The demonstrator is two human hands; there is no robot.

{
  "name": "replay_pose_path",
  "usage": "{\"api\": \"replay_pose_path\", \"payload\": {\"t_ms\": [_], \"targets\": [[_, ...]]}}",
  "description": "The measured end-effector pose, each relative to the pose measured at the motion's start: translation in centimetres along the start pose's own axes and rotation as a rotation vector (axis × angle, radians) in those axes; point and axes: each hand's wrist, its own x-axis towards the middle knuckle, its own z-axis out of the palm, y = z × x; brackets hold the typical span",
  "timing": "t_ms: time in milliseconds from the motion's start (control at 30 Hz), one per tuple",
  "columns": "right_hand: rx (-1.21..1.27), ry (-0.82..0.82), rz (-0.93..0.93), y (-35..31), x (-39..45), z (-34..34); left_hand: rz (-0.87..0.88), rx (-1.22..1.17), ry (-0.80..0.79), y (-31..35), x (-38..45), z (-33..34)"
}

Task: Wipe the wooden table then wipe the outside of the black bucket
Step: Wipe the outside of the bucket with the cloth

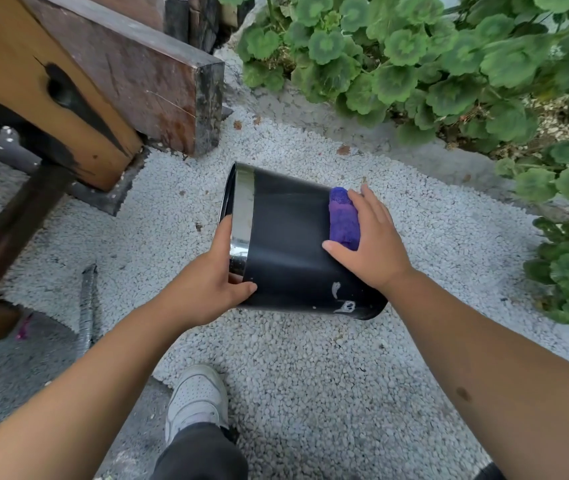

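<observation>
The black bucket lies tilted on its side above the gravel, its shiny metal rim band pointing left and its base to the right. My left hand grips the rim, thumb over the metal band. My right hand presses a folded purple cloth flat against the bucket's outer wall near the base. Two pale smears show on the wall low down by the base. The wooden table fills the upper left, with a dark knot in its orange plank.
White gravel covers the ground. Green leafy plants crowd the top and right. A dark wooden beam sits behind the table. My white shoe stands below the bucket. A grey hose lies at left.
</observation>
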Motion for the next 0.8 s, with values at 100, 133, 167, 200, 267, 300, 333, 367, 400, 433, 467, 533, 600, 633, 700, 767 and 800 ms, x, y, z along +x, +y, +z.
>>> {"api": "replay_pose_path", "payload": {"t_ms": [100,133,167,200,267,300,333,367,400,433,467,533,600,633,700,767,800], "targets": [[0.006,0.037,-0.027,0.5,-0.2,-0.1,-0.005,0.032,0.013,0.4,-0.2,0.2],[0.014,0.087,-0.007,0.4,-0.1,0.0,0.011,0.01,0.022,0.6,-0.1,0.3],[0.021,0.125,0.017,0.3,0.2,-0.2,0.029,-0.017,0.035,0.7,0.0,0.4],[0.034,0.146,0.047,0.1,0.6,-0.6,0.048,-0.038,0.046,0.8,0.1,0.5],[0.152,0.187,0.177,-0.3,1.3,-1.6,0.076,-0.065,0.06,1.0,0.2,0.6],[0.28,0.236,0.272,-0.6,1.7,-2.4,0.078,-0.08,0.068,1.1,0.3,0.6],[0.433,0.307,0.358,-1.1,2.3,-3.2,0.071,-0.094,0.082,1.0,0.3,0.6],[0.582,0.379,0.415,-1.6,2.8,-4.1,0.058,-0.102,0.102,1.0,0.4,0.6],[0.716,0.428,0.446,-2.2,3.4,-4.9,0.042,-0.103,0.126,0.9,0.5,0.6],[0.855,0.432,0.453,-2.7,4.0,-5.5,0.027,-0.102,0.152,0.9,0.7,0.6],[1.01,0.39,0.441,-3.3,4.6,-5.9,0.017,-0.106,0.175,0.9,0.8,0.5],[1.294,0.214,0.385,-4.9,5.1,-6.4,0.015,-0.119,0.208,0.9,1.2,0.4],[1.393,-0.025,0.32,-6.8,5.1,-6.3,0.026,-0.133,0.235,1.3,1.6,0.1],[1.383,-0.146,0.306,-7.6,5.0,-6.1,0.035,-0.151,0.245,1.5,1.9,-0.1],[1.232,-0.327,0.355,-8.4,5.0,-5.7,0.06,-0.193,0.265,2.1,2.2,-0.4],[0.89,-0.377,0.355,-8.5,5.2,-5.6,0.075,-0.208,0.271,2.8,2.2,-0.3],[0.686,-0.338,0.313,-8.1,5.4,-5.5,0.075,-0.22,0.265,2.9,2.1,-0.1]]}}
